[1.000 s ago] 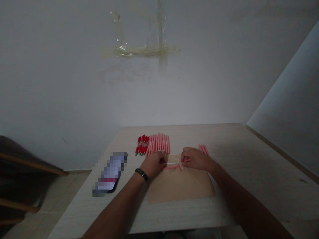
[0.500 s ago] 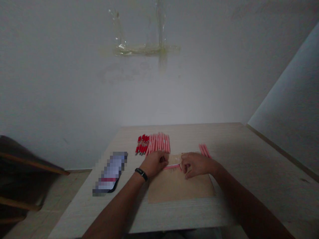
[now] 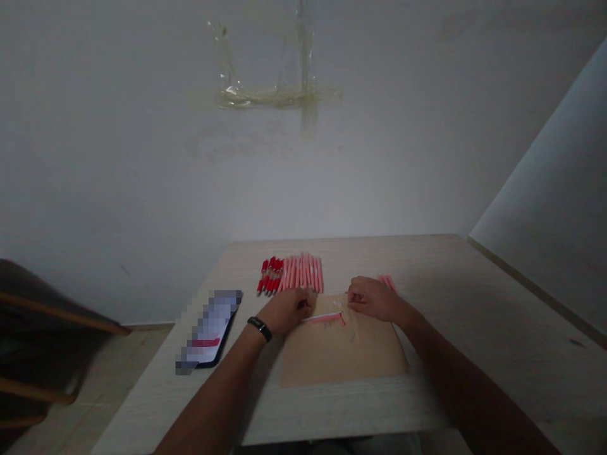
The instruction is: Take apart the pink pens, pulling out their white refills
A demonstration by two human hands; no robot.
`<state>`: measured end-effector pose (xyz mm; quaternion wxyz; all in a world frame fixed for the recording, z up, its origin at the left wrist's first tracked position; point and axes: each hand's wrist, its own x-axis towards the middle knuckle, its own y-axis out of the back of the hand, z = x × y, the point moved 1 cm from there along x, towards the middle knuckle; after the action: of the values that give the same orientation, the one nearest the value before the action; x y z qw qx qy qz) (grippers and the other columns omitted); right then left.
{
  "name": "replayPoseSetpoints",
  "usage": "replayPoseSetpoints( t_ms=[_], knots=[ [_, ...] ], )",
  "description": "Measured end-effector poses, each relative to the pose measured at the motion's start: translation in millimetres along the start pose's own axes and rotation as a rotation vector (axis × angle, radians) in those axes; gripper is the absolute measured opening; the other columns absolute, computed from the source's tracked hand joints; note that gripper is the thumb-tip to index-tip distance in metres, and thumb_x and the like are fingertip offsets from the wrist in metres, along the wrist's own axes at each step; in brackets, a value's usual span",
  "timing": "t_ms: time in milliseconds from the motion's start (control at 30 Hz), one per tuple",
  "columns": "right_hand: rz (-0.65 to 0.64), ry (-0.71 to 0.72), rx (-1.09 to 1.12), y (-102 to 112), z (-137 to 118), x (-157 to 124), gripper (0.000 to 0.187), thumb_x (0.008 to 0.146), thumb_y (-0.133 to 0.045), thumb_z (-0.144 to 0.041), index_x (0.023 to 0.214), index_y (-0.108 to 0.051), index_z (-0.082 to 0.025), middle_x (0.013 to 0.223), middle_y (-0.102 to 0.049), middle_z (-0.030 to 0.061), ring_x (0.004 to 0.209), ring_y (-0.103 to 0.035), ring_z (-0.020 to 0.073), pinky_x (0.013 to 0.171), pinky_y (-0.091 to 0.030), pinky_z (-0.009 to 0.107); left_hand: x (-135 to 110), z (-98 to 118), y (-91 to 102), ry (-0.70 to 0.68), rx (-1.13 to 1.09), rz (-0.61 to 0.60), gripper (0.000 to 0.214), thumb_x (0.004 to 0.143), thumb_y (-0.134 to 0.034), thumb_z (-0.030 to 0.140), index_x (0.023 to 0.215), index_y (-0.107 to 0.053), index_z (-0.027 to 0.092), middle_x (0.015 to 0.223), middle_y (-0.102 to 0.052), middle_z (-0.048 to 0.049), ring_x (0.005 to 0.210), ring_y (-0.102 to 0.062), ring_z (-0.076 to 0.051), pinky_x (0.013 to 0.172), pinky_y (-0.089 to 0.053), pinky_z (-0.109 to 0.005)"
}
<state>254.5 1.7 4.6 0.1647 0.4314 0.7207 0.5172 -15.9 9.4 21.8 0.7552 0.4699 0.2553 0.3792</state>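
Note:
A brown paper sheet or envelope [image 3: 341, 357] lies flat in front of me, with faint marks on it. Across its upper part runs a narrow pink-and-white strip [image 3: 325, 317], bent at its right end. My left hand [image 3: 290, 311], wearing a black wristband [image 3: 260, 328], rests by the strip's left end, its fingers curled together; what they hold is hidden. Over the paper's upper right edge, my right hand [image 3: 372, 298] is closed in a pinch. A tiny dark tip shows at its fingertips, too small to name.
Pink pens [image 3: 303, 272] lie in a row beyond my left hand, beside several red pen parts [image 3: 270, 277]. More pink pens [image 3: 387, 280] sit partly behind my right hand. A phone [image 3: 213, 328] lies at the left on the wooden table [image 3: 427, 259]. Behind stands a wall [image 3: 379, 158].
My right hand has moved up and slightly right, away from the strip's bent end, baring it. My left hand has shifted a little left, so more of the strip shows.

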Motion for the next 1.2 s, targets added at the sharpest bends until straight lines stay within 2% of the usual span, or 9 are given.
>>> replayPoseSetpoints(
  t_ms=[300,500,633,933,1200],
  knots=[
    [0.038,-0.019,0.006,-1.8,3.3,0.0,0.007,0.082,-0.06,-0.014,0.076,-0.056,-0.017,0.08,-0.057,0.0016,0.074,-0.05,0.0149,0.066,-0.033,0.025,-4.8,-2.6,5.8,-0.044,0.011,-0.096,0.011,0.08,-0.057,0.022,0.085,-0.066,0.018,0.082,-0.067,-0.004,0.072,-0.058,-0.016,0.061,-0.034,-0.023],
    [0.041,-0.084,-0.02,-2.7,6.7,-0.5,0.011,0.076,-0.059,-0.011,0.072,-0.05,-0.017,0.075,-0.054,-0.001,0.068,-0.045,0.0124,0.061,-0.026,0.024,-5.0,-1.6,6.4,-0.039,-0.005,-0.09,0.014,0.079,-0.057,0.024,0.088,-0.064,0.017,0.081,-0.066,-0.0038,0.07,-0.057,-0.015,0.06,-0.034,-0.023],
    [0.044,-0.119,-0.028,-0.9,6.6,-0.8,0.011,0.076,-0.06,-0.013,0.071,-0.05,-0.017,0.074,-0.053,-0.0018,0.066,-0.043,0.0119,0.06,-0.023,0.024,-5.4,-2.0,5.8,-0.021,0.008,-0.102,0.015,0.075,-0.062,0.026,0.087,-0.064,0.017,0.083,-0.067,-0.0037,0.071,-0.058,-0.015,0.06,-0.034,-0.023],
    [0.045,-0.078,0.021,1.7,5.1,-0.1,0.009,0.079,-0.059,-0.013,0.074,-0.052,-0.017,0.077,-0.055,-0.0005,0.07,-0.047,0.0132,0.063,-0.028,0.024,-2.6,-2.0,4.4,0.012,0.057,-0.125,0.008,0.073,-0.064,0.022,0.079,-0.066,0.018,0.081,-0.069,-0.004,0.071,-0.06,-0.016,0.059,-0.033,-0.024],
    [0.046,-0.064,0.05,1.7,3.8,0.3,0.009,0.082,-0.058,-0.014,0.075,-0.053,-0.018,0.077,-0.055,-0.0002,0.069,-0.047,0.0134,0.063,-0.029,0.023,-3.8,-3.9,4.8,0.061,0.088,-0.103,0.01,0.074,-0.065,0.026,0.079,-0.067,0.018,0.08,-0.07,-0.005,0.071,-0.06,-0.018,0.06,-0.036,-0.025]
  ],
)
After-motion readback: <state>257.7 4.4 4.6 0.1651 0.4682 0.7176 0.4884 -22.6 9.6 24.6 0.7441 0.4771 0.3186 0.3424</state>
